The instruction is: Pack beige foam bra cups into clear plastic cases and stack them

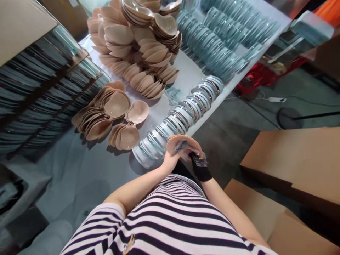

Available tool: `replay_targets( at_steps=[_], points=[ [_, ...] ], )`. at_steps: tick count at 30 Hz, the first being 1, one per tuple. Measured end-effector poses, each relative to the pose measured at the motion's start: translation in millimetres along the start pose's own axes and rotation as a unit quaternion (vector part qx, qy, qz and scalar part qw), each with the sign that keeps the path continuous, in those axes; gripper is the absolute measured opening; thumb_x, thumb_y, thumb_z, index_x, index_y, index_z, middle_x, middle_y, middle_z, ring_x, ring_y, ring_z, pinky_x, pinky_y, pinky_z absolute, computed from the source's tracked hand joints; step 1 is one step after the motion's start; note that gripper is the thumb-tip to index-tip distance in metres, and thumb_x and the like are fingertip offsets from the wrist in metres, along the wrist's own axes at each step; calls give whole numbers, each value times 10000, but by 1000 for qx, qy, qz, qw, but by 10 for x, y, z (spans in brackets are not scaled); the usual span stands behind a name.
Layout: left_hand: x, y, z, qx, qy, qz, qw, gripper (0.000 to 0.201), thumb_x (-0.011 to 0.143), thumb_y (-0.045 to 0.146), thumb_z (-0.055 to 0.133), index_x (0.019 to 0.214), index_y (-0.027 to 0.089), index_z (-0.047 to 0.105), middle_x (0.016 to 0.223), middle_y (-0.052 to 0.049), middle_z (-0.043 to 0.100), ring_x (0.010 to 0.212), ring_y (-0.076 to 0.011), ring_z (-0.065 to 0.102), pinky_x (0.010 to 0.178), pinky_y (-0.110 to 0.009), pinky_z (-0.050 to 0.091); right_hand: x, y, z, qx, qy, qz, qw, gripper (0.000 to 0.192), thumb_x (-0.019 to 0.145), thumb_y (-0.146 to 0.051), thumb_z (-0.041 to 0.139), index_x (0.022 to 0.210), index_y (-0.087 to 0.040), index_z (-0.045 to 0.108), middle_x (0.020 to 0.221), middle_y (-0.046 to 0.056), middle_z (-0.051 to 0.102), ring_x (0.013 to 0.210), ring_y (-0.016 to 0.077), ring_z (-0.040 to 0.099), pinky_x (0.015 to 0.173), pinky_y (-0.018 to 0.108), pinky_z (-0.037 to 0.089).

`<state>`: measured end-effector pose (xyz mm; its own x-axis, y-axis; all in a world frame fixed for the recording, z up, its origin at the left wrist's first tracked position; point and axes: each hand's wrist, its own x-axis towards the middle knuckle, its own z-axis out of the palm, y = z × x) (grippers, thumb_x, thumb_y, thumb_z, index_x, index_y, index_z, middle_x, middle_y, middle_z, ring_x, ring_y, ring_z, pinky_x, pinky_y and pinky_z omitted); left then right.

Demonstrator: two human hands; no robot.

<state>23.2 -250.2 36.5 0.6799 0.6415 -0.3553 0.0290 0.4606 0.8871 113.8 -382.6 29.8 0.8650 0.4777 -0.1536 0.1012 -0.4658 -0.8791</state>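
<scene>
Close to my striped shirt, both hands hold a beige bra cup (186, 140) with its inner side toward me. My left hand (171, 161), bare, grips its left part, the fingers partly hidden behind and inside it. My right hand (199, 163), in a dark dotted glove, is closed on its right edge. Some crumpled clear film shows inside the cup. Just beyond my left hand, a long row of clear plastic shells (180, 115) lies along the table edge. Left of that row sit nested beige stick-on bra cups (128, 138).
A large heap of beige cups (152, 53) covers the far part of the white table (187, 65). More clear shells (209, 39) stand in rows at the back right. Stacked trays (39, 81) rise at the left. Cardboard boxes (294, 159) stand on the floor at the right.
</scene>
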Motion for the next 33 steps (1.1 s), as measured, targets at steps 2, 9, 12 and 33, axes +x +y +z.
replay_targets(
  at_steps=[2, 9, 12, 33],
  points=[
    [214, 118, -189, 186, -85, 121, 971, 429, 822, 465, 748, 1171, 225, 682, 1161, -102, 719, 1096, -293, 666, 987, -477, 530, -10, 185, -145, -55, 74, 12, 996, 290, 847, -479, 548, 863, -225, 689, 918, 121, 753, 896, 315, 713, 886, 540, 582],
    [1028, 476, -652, 627, -229, 299, 682, 181, 957, 314, 576, 1017, 243, 731, 1074, -63, 749, 1102, -264, 650, 1029, -459, 463, 25, 347, -146, -189, 216, -77, 955, 391, 927, -420, 456, 1135, -165, 667, 1055, 166, 709, 992, 300, 688, 899, 474, 566],
    [1037, 424, -611, 661, -255, 314, 632, 259, 978, 262, 512, 1149, 247, 707, 1141, -65, 748, 1140, -244, 643, 1090, -449, 421, -15, 290, -20, -222, 196, -128, 946, 456, 951, -386, 425, 1279, -150, 637, 1033, 159, 691, 950, 286, 672, 844, 430, 567],
    [1069, 234, -620, 596, -223, 320, 702, 207, 896, 409, 669, 814, 228, 726, 1138, -105, 641, 1132, -280, 580, 1004, -479, 512, -37, 138, 375, -200, 47, -80, 975, 541, 886, -298, 445, 1391, -156, 579, 1265, 141, 691, 1124, 283, 660, 963, 406, 550]
  ],
)
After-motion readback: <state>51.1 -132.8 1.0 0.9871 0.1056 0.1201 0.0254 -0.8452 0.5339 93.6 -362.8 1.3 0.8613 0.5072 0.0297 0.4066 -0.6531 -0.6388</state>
